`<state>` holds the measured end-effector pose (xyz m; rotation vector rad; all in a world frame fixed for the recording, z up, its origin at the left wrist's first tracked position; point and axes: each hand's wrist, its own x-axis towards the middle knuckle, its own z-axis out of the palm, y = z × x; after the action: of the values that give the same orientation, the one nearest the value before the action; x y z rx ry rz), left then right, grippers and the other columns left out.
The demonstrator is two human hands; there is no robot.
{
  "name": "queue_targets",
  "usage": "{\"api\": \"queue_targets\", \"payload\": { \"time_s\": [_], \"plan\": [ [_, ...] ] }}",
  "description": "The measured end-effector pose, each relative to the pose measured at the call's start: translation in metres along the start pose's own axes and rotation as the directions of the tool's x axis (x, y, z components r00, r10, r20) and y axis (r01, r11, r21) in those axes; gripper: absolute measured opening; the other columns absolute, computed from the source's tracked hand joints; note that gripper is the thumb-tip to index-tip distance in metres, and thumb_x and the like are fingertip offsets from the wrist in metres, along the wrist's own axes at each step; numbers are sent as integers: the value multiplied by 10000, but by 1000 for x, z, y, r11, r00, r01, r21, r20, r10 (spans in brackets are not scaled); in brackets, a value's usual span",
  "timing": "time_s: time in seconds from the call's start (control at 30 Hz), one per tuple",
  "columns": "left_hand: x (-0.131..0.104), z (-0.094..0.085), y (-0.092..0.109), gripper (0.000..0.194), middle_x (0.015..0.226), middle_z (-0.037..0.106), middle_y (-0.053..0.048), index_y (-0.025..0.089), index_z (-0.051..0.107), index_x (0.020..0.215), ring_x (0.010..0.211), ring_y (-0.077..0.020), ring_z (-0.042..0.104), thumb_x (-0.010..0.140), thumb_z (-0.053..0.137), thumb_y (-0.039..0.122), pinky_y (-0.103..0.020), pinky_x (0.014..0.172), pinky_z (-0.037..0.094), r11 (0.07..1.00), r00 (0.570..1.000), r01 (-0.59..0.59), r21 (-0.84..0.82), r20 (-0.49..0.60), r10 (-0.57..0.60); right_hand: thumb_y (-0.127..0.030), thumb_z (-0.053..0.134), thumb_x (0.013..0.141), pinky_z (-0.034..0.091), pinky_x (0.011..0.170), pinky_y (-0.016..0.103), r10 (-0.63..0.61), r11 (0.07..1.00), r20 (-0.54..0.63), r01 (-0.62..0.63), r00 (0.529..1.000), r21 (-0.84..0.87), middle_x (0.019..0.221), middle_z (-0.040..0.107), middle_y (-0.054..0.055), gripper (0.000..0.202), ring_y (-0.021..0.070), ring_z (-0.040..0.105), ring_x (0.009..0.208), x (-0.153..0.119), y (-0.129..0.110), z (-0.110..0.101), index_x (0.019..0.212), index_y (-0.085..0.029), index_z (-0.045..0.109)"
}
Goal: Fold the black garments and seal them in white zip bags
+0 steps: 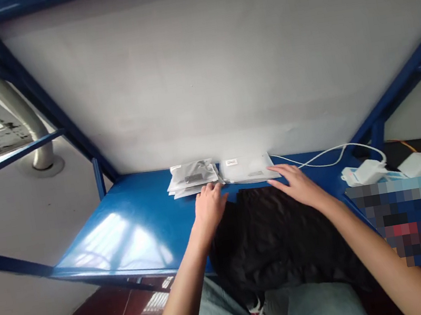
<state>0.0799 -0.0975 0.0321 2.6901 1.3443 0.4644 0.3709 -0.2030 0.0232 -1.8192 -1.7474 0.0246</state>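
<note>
A dark, crumpled black cloth, perhaps a garment [275,238], lies over the blue tabletop's front edge and hangs toward my lap. My left hand [210,205] is over its upper left side, thumb apart and fingers slightly bent, holding nothing I can see. Its fingertips reach the near edge of a small stack of clear plastic packets [193,173]. To the right, my right hand [294,181] is open, with fingers spread. Its fingertips are at the right corner of a flat stack of whitish plastic packets [246,169] bearing a small label.
The blue tabletop [124,219] meets a pale wall [201,74] between blue metal posts. At the right are white chargers [370,172] on a power strip, a white cable [327,163] and a blurred-out patch [408,222]. My knees are below the front edge.
</note>
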Motion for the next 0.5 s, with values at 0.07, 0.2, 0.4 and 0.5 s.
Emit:
{"api": "queue_targets", "payload": {
  "time_s": [0.07, 0.2, 0.4, 0.5],
  "plan": [
    [3, 11, 23, 343, 1206, 657, -121, 220, 639, 1273, 1175, -289, 630, 1000, 598, 424, -373, 976, 525, 997, 996, -68, -42, 59, 70, -654, 634, 888, 491, 1078, 557, 157, 988, -35, -157, 987, 1, 1290, 685, 145, 638, 359, 633, 1234, -37, 42, -17, 1385, -255, 642],
    [24, 29, 53, 334, 1177, 657, -104, 211, 670, 1199, 1133, -268, 651, 937, 708, 414, -340, 960, 524, 989, 988, -110, -96, 96, 119, -623, 686, 849, 572, 949, 462, 264, 934, 10, -259, 964, 247, 1225, 726, 121, 583, 292, 710, 1073, -77, 80, -24, 1291, -242, 699],
    [33, 33, 62, 204, 1146, 658, -99, 212, 714, 1032, 1129, -287, 649, 842, 787, 232, -385, 986, 520, 976, 987, -136, -170, 66, 149, -567, 642, 889, 574, 887, 434, 279, 907, -58, -243, 959, 345, 1125, 772, 119, 426, 257, 733, 954, -71, 84, -16, 1078, -200, 749],
    [30, 24, 62, 164, 1146, 698, -85, 215, 699, 1013, 1120, -270, 668, 858, 752, 225, -380, 991, 528, 958, 985, -158, -240, 27, 170, -547, 663, 874, 581, 862, 427, 260, 895, -92, -204, 961, 396, 1070, 779, 117, 371, 263, 737, 951, -65, 83, -21, 977, -196, 722]
  ]
}}
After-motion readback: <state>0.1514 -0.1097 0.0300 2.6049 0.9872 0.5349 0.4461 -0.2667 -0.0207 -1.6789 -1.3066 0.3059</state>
